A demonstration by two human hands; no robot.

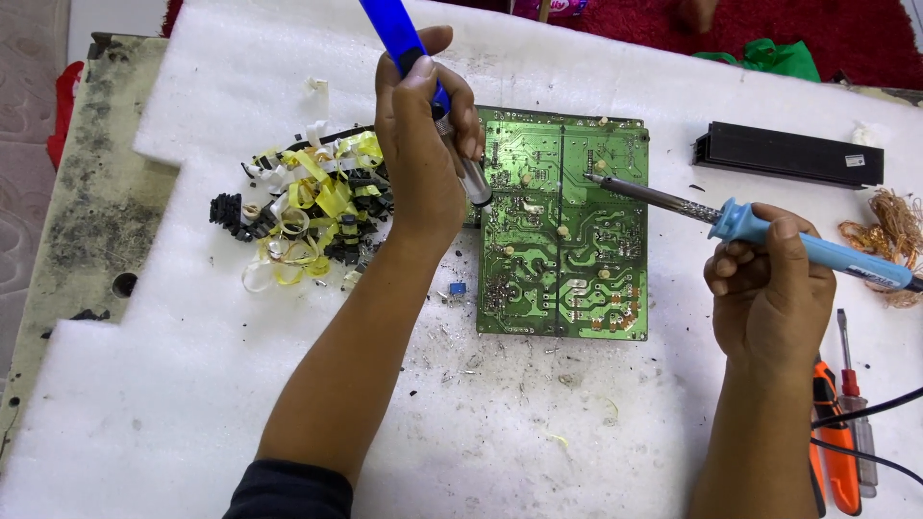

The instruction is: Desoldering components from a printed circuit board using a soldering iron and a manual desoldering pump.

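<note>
My left hand point(423, 144) grips the blue desoldering pump point(423, 72), tip at the circuit board's point(562, 226) left edge; right hand point(769, 279) grips the soldering iron point(731, 223), pointing far-left onto the board.

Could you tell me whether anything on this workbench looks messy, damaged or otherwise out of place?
Yes: dark specks and bits litter the white foam sheet below the green circuit board, and a tangled heap of yellow tape and black parts lies left of it.
</note>
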